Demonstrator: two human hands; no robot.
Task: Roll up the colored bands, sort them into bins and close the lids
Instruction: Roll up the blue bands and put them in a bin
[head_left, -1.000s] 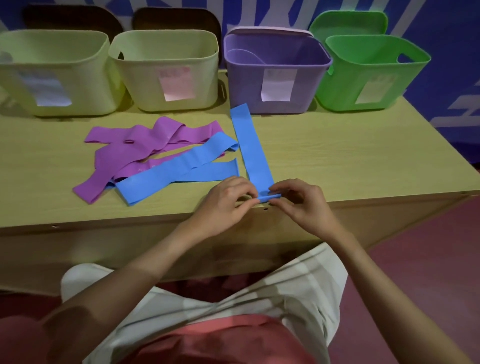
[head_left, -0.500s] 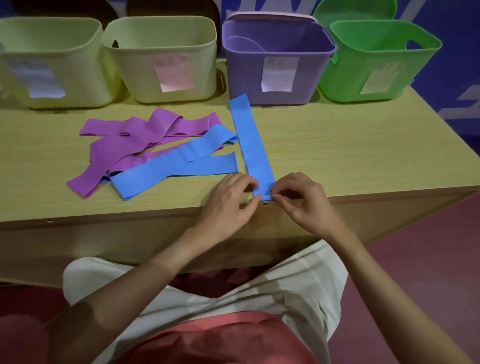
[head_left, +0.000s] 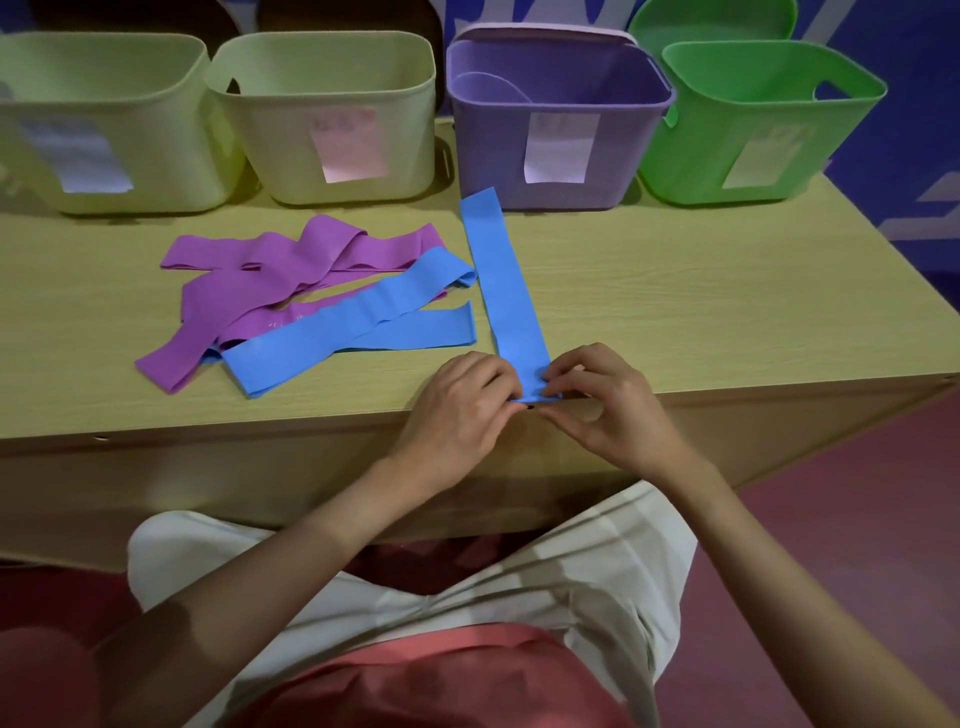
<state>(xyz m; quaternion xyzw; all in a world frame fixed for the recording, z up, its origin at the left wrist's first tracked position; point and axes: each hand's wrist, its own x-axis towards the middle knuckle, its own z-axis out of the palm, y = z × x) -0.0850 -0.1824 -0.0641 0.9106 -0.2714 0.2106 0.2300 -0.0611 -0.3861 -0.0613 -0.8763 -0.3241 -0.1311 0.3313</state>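
rolling is best begun tight: the near end of the long flat blue stretchy band (head_left: 511, 291), laid straight from the table's front edge (head_left: 727, 387) toward the purple plastic bin (head_left: 558, 124), should be folded evenly. it is pinched by the left hand (head_left: 460, 410) and the right hand (head_left: 605, 397), fingers curled. thin, limp purple bands (head_left: 270, 275) and a second blue band (head_left: 353, 322) are heaped left of it, all smooth and matte.

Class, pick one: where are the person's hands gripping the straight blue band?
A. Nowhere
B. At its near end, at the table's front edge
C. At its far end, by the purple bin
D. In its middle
B: the left hand and right hand both pinch the straight blue band at its near end, by the table edge.
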